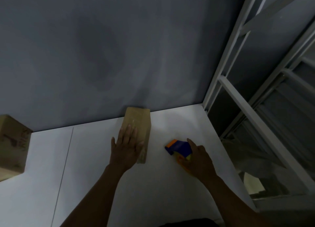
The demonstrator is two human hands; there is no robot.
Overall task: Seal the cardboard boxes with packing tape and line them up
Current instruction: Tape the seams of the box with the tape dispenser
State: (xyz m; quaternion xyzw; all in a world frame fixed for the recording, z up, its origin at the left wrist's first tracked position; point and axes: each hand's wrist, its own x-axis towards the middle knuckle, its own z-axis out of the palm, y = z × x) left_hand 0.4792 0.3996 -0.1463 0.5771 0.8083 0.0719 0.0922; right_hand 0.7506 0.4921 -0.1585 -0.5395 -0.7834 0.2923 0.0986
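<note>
A narrow brown cardboard box (139,122) lies on the white table (95,167), its far end near the grey wall. My left hand (127,148) rests flat on the box's top with straight fingers, covering its near left part. To the right, my right hand (197,158) grips a blue and orange tape dispenser (179,147) that sits on or just above the table, apart from the box. A second, larger cardboard box (12,144) stands at the far left edge of the view.
A grey wall (119,56) closes the back of the table. A white metal frame with dark panes (255,107) runs along the right side. A thin seam (66,158) crosses the tabletop on the left.
</note>
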